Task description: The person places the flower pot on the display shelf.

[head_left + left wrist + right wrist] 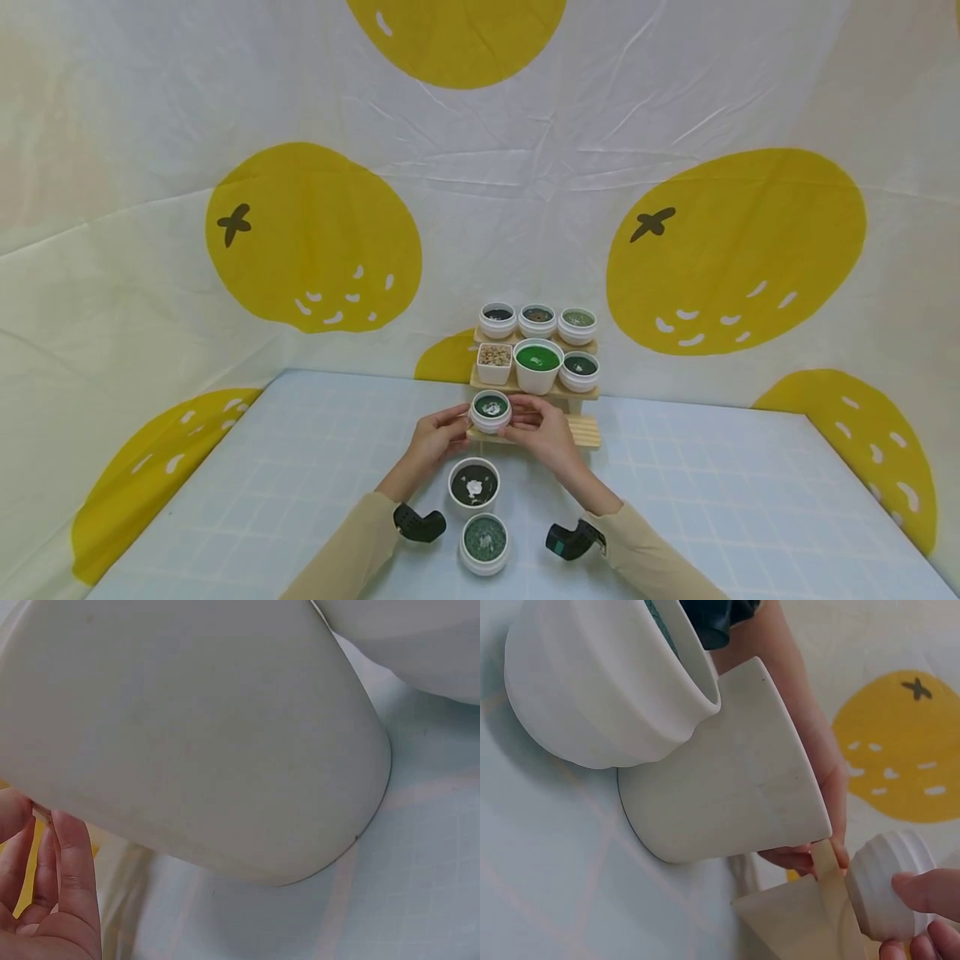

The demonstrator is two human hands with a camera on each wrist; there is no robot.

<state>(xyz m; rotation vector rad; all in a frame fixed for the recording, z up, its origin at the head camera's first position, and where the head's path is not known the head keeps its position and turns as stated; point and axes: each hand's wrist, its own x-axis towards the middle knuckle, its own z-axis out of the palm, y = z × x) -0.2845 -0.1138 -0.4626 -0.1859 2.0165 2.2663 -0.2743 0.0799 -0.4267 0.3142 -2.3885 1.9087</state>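
A small ribbed white pot (491, 422) with a dark green, white-marked filling is at the left part of the lowest shelf of a stepped wooden stand (585, 432). My right hand (546, 432) grips this pot from the right, with thumb and fingers around its side in the right wrist view. At the left end of that shelf is my left hand (433, 439), its thumb above the board and its fingers below. In the left wrist view a large white cup (202, 742) fills most of the picture; the left hand's fingers (75, 870) show at lower left.
Nearer me stand a white cup with a dark filling (474, 507) and a ribbed pot with a speckled green filling (484, 540), between my forearms. Several filled pots occupy the upper shelves, including a bright green one (538, 358) and a square nut-filled cup (494, 373).
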